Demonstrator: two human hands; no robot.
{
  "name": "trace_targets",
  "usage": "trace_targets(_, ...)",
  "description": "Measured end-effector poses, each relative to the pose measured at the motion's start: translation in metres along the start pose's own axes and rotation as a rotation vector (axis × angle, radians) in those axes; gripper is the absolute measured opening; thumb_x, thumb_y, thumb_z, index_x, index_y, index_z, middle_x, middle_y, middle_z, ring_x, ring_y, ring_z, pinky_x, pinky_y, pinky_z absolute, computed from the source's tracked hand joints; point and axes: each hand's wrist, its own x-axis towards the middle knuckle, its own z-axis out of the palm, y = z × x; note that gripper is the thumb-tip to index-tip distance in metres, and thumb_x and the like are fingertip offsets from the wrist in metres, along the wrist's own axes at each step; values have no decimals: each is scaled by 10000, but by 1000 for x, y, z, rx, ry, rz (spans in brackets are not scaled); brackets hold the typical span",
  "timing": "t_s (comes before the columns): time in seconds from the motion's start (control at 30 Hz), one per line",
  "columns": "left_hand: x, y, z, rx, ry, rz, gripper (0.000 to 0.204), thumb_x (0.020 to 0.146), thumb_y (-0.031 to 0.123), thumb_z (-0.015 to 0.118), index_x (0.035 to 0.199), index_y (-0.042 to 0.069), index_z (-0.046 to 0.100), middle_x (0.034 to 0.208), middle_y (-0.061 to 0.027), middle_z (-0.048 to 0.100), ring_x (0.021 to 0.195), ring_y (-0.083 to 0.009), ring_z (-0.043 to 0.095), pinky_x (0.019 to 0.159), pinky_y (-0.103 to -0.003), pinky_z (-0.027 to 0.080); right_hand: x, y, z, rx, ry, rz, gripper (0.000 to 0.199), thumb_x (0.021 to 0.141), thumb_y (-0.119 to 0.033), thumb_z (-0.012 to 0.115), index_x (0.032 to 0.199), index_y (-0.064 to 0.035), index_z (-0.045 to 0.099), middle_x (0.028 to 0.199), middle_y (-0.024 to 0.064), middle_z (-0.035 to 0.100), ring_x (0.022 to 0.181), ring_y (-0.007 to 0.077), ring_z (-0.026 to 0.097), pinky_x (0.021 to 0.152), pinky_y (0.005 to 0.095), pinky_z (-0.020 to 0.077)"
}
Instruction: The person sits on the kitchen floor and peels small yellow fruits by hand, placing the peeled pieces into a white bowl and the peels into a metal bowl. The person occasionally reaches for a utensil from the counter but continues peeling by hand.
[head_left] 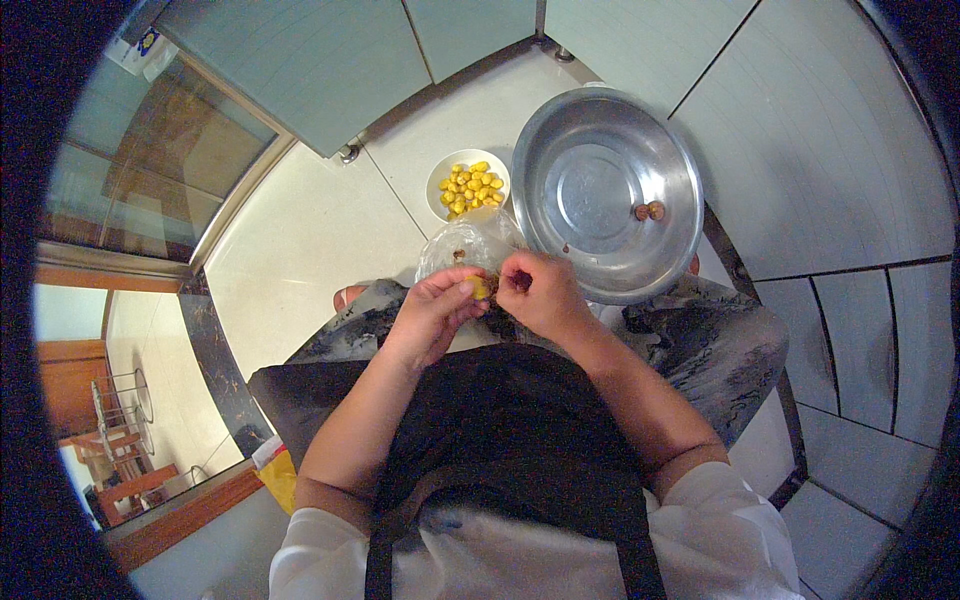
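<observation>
Between the thumb and fingers of my left hand point(432, 308) is a yellow, partly peeled chestnut point(479, 288). Pinched closed against its right side, my right hand point(545, 297) has a dark brown scrap of chestnut skin point(492, 284) at its fingertips. Just beyond both hands lies a clear plastic bag point(490, 232) with small brown bits in it. Farther off, a white bowl point(433, 192) holds several yellow peeled chestnuts point(470, 186). To its right, a large metal basin point(595, 190) contains a couple of brown unpeeled chestnuts point(649, 211).
My knees, in patterned grey trousers point(700, 340), flank the bag, and the basin's near edge overhangs the right knee. Pale cabinets point(810, 130) stand at the back and right. A glass-panelled door point(170, 130) is at the left. A yellow package point(278, 475) lies near the doorway.
</observation>
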Motion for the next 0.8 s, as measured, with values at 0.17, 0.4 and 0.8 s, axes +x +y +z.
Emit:
trace_targets(0.17, -1, 4, 1, -71, -3, 5, 182, 777, 90, 504, 940, 9, 507, 881, -93, 554, 729, -168, 547, 670, -261, 455, 4, 0, -1, 44, 19, 53, 63, 620, -73, 565, 662, -35, 535, 614, 118, 554, 561, 270, 551, 529, 331, 441)
trace_targets(0.4, 2, 0, -3, -48, 2, 26, 175, 783, 98, 502, 936, 14, 495, 871, -89, 555, 709, -166, 547, 661, -261, 452, 1, -8, -4, 99, -74, 20, 95, 664, -122, 565, 699, -35, 563, 642, 119, 565, 573, 246, 560, 527, 310, 438)
trace_targets(0.8, 3, -1, -7, -70, -52, -26, 174, 799, 117, 480, 934, 8, 500, 840, -87, 560, 686, -155, 545, 633, -244, 441, 2, -6, -4, 213, -159, 110, 148, 681, -158, 579, 738, -22, 576, 679, 114, 578, 588, 190, 559, 553, 286, 438)
